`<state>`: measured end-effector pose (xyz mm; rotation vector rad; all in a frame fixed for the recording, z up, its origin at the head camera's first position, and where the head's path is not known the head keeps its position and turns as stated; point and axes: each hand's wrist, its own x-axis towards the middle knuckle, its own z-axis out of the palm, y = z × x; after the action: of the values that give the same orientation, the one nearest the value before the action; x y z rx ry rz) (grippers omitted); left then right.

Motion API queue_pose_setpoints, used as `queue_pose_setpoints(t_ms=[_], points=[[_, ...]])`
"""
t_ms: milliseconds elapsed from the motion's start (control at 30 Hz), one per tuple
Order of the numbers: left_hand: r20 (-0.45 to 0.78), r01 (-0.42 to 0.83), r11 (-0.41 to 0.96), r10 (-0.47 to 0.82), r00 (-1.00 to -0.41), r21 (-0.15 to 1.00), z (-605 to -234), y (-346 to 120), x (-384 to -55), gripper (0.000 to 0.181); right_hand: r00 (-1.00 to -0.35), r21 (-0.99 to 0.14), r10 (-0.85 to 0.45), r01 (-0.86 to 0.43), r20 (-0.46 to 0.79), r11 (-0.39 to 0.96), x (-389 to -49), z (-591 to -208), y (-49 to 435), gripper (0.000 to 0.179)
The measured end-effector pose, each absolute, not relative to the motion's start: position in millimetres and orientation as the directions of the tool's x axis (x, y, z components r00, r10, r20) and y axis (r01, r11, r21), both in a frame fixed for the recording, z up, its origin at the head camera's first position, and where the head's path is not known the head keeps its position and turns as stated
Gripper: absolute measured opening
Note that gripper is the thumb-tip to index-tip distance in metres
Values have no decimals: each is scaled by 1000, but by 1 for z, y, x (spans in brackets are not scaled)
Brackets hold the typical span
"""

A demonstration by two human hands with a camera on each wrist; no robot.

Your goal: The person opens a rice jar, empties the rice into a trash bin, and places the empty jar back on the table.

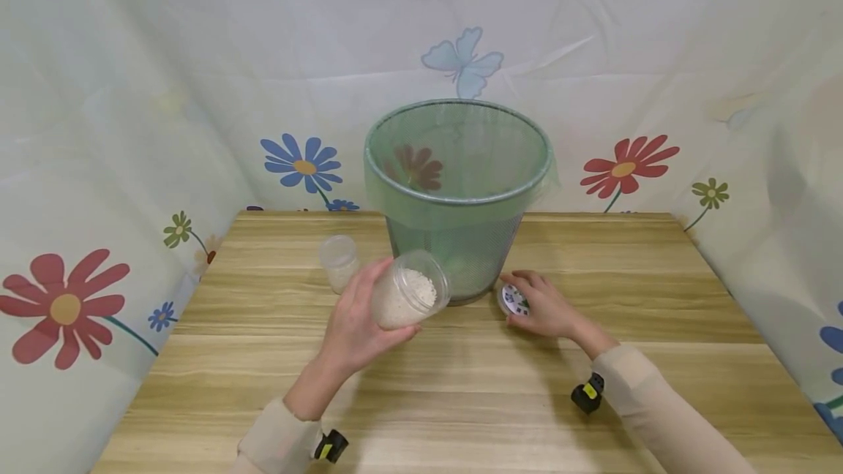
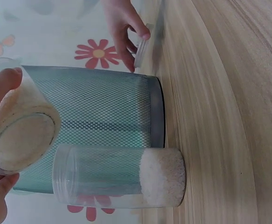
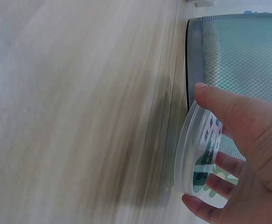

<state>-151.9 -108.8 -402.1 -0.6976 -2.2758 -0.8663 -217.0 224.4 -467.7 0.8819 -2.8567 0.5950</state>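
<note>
My left hand grips a clear plastic jar, tilted to the right with its open mouth facing the bin side. White rice-like grains lie inside it. With thumb and fingers, my right hand holds a round clear lid by its rim; a printed label covers its top. The lid is at table level beside the bin's base; whether it touches the wood I cannot tell. Behind the left hand, a second clear jar stands upright, with similar white grains at its bottom.
A mesh wastebasket lined with a thin green bag stands at the table's back middle, close to both hands. The wooden table ends at a white flowered curtain behind and at the sides. Each wrist carries a small black camera.
</note>
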Motion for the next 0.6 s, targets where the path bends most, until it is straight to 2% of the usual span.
queue_pose_setpoints(t_ms=[600], points=[[679, 633, 662, 250, -690, 400, -401, -120, -152, 99, -878, -353, -460, -476, 135, 806, -229, -466, 243, 66]])
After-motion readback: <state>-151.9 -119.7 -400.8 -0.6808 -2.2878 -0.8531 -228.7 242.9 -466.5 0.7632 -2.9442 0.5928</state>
